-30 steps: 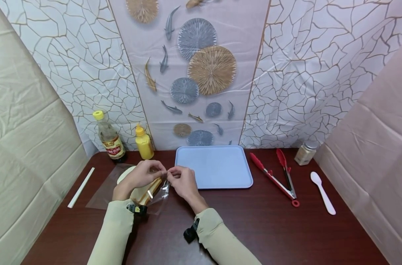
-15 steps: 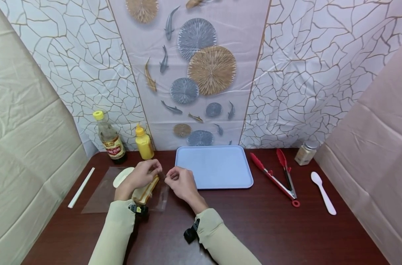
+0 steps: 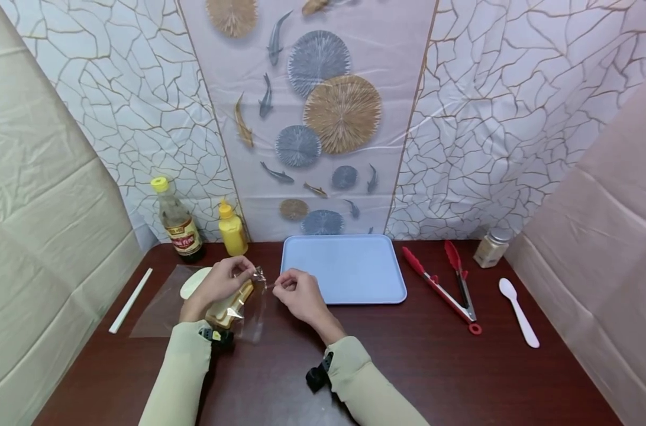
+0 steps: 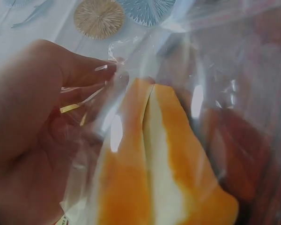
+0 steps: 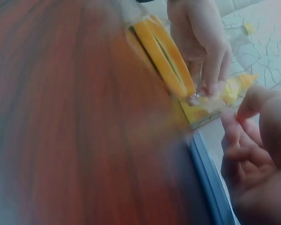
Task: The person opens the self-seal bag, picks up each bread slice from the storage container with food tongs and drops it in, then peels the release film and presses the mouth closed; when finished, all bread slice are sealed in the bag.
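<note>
Head view: dark counter (image 3: 451,378), clear film (image 3: 160,310) over its left part, blue tray (image 3: 344,269) beside, sliced bread (image 3: 232,305) showing through the film. Pinched on that film: left hand (image 3: 223,284) by the bread's far end, right hand (image 3: 303,297) nearer the tray.
</note>
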A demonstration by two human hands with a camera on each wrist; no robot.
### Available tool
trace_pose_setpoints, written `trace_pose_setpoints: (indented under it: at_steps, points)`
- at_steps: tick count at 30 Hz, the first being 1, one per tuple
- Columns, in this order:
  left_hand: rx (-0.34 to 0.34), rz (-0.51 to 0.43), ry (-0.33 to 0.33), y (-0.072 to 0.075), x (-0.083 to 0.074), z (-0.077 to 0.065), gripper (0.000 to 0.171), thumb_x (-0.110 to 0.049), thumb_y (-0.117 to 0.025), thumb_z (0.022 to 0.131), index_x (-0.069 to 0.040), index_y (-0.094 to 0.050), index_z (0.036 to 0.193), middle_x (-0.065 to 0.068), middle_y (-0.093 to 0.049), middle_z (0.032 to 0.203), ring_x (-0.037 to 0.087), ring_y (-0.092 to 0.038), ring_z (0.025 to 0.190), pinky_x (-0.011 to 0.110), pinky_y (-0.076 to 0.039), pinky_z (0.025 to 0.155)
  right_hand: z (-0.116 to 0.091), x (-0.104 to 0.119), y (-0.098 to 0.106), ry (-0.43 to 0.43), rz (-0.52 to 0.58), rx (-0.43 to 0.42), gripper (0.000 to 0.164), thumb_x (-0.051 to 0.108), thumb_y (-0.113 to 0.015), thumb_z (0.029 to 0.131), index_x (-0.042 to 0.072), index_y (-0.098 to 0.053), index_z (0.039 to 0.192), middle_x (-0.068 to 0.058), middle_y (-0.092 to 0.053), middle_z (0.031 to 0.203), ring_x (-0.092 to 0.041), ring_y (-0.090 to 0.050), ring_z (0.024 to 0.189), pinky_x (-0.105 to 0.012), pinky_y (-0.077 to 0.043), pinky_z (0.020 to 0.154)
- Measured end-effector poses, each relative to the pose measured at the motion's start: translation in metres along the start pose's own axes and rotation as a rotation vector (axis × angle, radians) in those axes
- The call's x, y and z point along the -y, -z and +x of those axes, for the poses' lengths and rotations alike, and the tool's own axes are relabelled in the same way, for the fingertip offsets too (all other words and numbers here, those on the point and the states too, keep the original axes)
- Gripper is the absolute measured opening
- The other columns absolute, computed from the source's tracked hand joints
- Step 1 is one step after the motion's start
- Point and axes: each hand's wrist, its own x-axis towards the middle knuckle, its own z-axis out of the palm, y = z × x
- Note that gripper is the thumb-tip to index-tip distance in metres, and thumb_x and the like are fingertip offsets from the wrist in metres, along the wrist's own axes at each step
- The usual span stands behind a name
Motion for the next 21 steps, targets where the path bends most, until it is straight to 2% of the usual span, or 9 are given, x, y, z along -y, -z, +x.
trace_pose_setpoints:
  at_steps: [6, 10, 13, 17, 21]
  points:
    - [-0.002, -0.009, -0.009, -0.001, -0.001, -0.002, 0.011, -0.023, -0.071, 0.107, -0.013, -0.076, 0.104, 0.006, -0.080, 0.098, 0.014, -0.067, 0.083, 0.029, -0.052, 0.079, -0.019, -0.006, 0.033, 0.045, 0.002, 0.169, 0.006, 0.009, -0.071, 0.097, 0.009, -0.076, 0.100, -0.003, -0.076, 0.093, -0.008, -0.068, 0.083, -0.023, -0.058, 0.077]
    - [0.006, -0.016, -0.008, 0.001, 0.000, -0.002, 0.012, -0.022, -0.071, 0.107, -0.012, -0.076, 0.105, 0.008, -0.081, 0.099, 0.013, -0.066, 0.080, 0.026, -0.051, 0.074, -0.029, -0.015, 0.062, 0.062, 0.010, 0.274, 0.009, 0.004, -0.070, 0.095, 0.004, -0.076, 0.102, -0.005, -0.075, 0.089, -0.012, -0.068, 0.077, -0.023, -0.058, 0.069]
    - [0.002, -0.018, -0.002, 0.000, 0.001, -0.001, 0.012, -0.022, -0.071, 0.107, -0.012, -0.077, 0.106, 0.007, -0.080, 0.101, 0.012, -0.066, 0.082, 0.025, -0.051, 0.075, -0.038, -0.024, 0.087, 0.056, 0.004, 0.343, 0.009, 0.004, -0.070, 0.097, 0.001, -0.075, 0.104, -0.004, -0.074, 0.085, -0.018, -0.069, 0.072, -0.025, -0.058, 0.062]
    - [-0.005, -0.024, -0.004, 0.000, 0.002, -0.001, 0.012, -0.021, -0.071, 0.107, -0.010, -0.077, 0.106, 0.006, -0.079, 0.100, 0.013, -0.067, 0.084, 0.025, -0.052, 0.076, -0.048, -0.033, 0.118, 0.043, -0.019, 0.377, 0.009, 0.004, -0.070, 0.098, 0.002, -0.075, 0.104, -0.005, -0.074, 0.084, -0.025, -0.070, 0.070, -0.028, -0.059, 0.060]
    - [-0.018, -0.010, -0.007, 0.001, 0.003, -0.001, 0.012, -0.021, -0.071, 0.107, -0.011, -0.077, 0.106, 0.006, -0.079, 0.099, 0.014, -0.066, 0.083, 0.025, -0.051, 0.077, -0.055, -0.042, 0.142, 0.037, -0.053, 0.372, 0.009, 0.002, -0.069, 0.098, 0.003, -0.075, 0.104, -0.007, -0.074, 0.085, -0.024, -0.070, 0.072, -0.027, -0.058, 0.060]
